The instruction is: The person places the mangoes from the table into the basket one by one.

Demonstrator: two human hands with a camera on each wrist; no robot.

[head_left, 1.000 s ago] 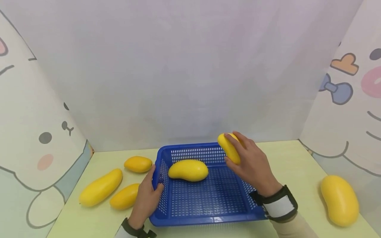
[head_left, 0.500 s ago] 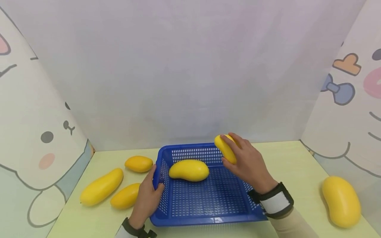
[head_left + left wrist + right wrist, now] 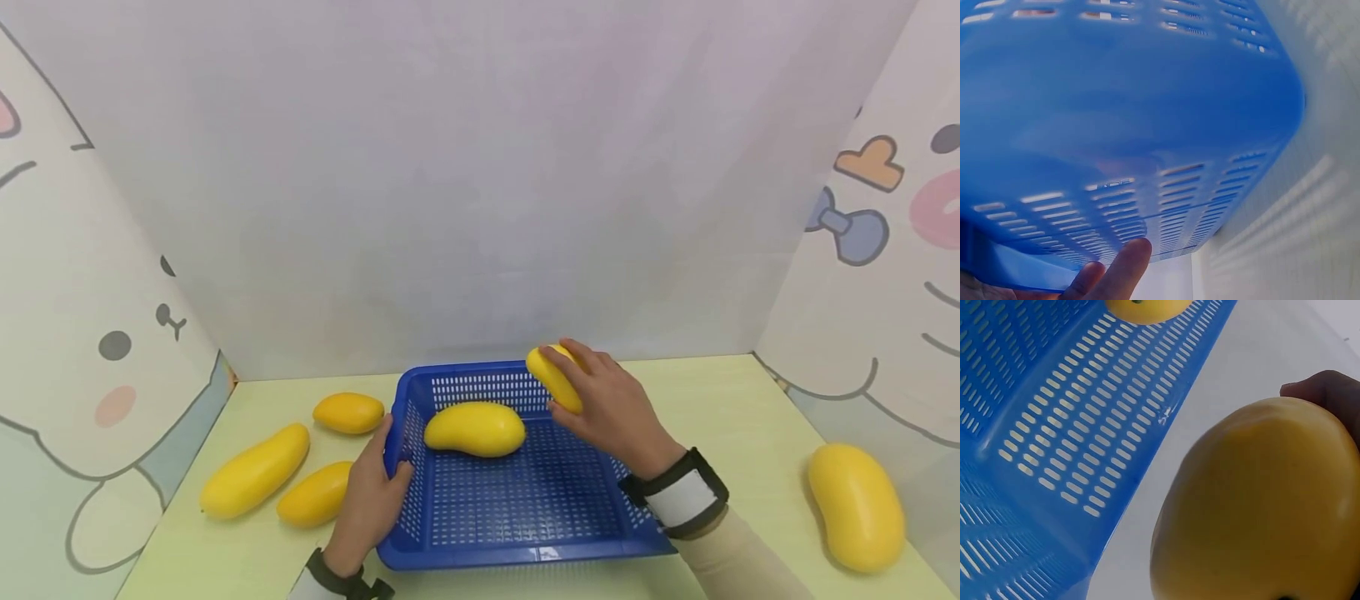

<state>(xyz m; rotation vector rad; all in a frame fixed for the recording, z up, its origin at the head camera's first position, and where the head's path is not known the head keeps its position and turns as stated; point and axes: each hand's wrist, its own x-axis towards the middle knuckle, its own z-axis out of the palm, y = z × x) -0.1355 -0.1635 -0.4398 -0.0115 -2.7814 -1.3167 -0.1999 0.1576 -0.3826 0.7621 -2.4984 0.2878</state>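
One yellow fruit was in the grip of the person's right hand, fingers and thumb around its sides, raised over the back right part of the blue basket. From the right wrist, a gap showed between that fruit and the basket's rim.

The left hand had the basket's left rim in its grip, with the thumb on the inner side and the fingers along the outer wall.

Inside the basket, a second fruit lay sideways toward the back left corner, leaving slotted floor in front of it and to its right as room for moving.

The basket's back rim came up to the back edge of the bench, where a grey backdrop rose; whether they touched could not be told.

Toward the bench's left edge lay a long fruit. A small fruit sat near the basket's back left corner, and an orange-yellow fruit was partly hidden behind the left hand.

Near the bench's right edge lay a big fruit, well apart from the basket, with a broad stretch of bench between.
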